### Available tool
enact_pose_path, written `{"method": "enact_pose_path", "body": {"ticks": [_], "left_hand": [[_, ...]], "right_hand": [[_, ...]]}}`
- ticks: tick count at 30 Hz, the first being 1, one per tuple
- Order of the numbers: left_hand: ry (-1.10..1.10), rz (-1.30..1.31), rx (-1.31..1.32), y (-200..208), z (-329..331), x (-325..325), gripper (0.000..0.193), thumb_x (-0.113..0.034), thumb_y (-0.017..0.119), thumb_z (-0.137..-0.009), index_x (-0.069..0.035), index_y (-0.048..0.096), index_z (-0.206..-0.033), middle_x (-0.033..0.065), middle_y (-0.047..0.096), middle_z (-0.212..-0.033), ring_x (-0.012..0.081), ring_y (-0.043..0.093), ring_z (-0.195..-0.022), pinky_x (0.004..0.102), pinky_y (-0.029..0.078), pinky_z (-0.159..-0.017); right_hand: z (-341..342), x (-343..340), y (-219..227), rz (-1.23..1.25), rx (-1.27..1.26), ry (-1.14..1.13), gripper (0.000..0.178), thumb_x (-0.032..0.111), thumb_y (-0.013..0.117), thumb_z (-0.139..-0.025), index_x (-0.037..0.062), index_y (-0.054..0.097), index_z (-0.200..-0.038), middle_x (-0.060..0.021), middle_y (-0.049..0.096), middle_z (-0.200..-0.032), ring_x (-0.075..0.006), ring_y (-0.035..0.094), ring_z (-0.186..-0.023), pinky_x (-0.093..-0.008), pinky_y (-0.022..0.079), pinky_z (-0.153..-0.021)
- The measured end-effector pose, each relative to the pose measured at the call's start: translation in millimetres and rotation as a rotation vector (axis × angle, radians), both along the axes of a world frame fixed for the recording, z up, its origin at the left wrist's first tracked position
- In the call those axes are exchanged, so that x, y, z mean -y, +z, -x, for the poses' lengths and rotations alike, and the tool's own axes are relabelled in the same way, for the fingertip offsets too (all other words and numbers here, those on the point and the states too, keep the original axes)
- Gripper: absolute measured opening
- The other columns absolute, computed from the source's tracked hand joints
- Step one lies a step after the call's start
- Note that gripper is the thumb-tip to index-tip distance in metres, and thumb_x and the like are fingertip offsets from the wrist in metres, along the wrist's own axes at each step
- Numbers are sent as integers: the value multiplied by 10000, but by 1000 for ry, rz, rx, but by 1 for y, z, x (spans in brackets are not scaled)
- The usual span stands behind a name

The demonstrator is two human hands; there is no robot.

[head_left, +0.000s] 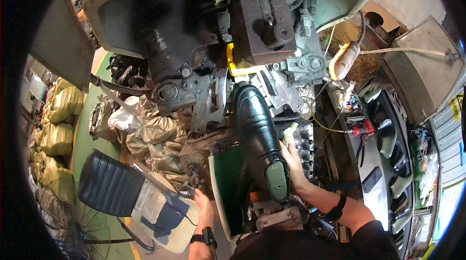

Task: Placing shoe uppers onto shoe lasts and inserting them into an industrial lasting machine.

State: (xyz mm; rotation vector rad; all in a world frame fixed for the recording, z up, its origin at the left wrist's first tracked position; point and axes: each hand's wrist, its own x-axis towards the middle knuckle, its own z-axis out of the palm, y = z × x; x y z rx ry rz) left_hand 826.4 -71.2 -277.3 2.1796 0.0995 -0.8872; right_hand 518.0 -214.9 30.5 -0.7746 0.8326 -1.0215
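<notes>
A glossy black shoe upper (253, 124) is stretched over a green shoe last (276, 182), toe pointing away from me into the machine (267, 32). My right hand (294, 167) grips its right side near the heel. A pale greenish-white piece (290, 134) shows at the fingertips of that hand; whether it is worn or held is unclear. Lower left, beside the chair, my left hand (204, 204) has its fingers curled next to a small dark metal part (186, 191). What lies inside those fingers is hidden.
A yellow guard bar (238, 68) crosses the machine above the toe. A yellow-and-white handheld control (343, 61) hangs from a cable. At right, a rack (400, 187) holds more lasts beside a phone (372, 179). A black chair (109, 182) and sacks (58, 136) stand left.
</notes>
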Motion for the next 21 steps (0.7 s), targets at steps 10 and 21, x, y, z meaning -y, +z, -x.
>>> {"method": "enact_pose_path", "body": {"ticks": [10, 21], "left_hand": [[-1289, 752, 264, 140, 153, 73, 266, -120, 595, -914, -23, 606, -1161, 102, 639, -1075, 220, 606, -987, 381, 510, -836], [-1110, 782, -1001, 175, 146, 73, 447, -89, 745, -797, -22, 593, -1212, 101, 623, -1248, 169, 591, -1120, 327, 477, -943]], "right_hand": [[26, 4, 10, -94, 39, -54, 636, 176, 563, -994, 26, 232, -1515, -129, 508, -1410, -167, 501, -1250, -295, 417, -1021], [93, -24, 27, 38, -190, -185, 560, 183, 606, -962, -1, 363, -1432, -201, 563, -1315, -234, 571, -1168, -362, 487, -974]]}}
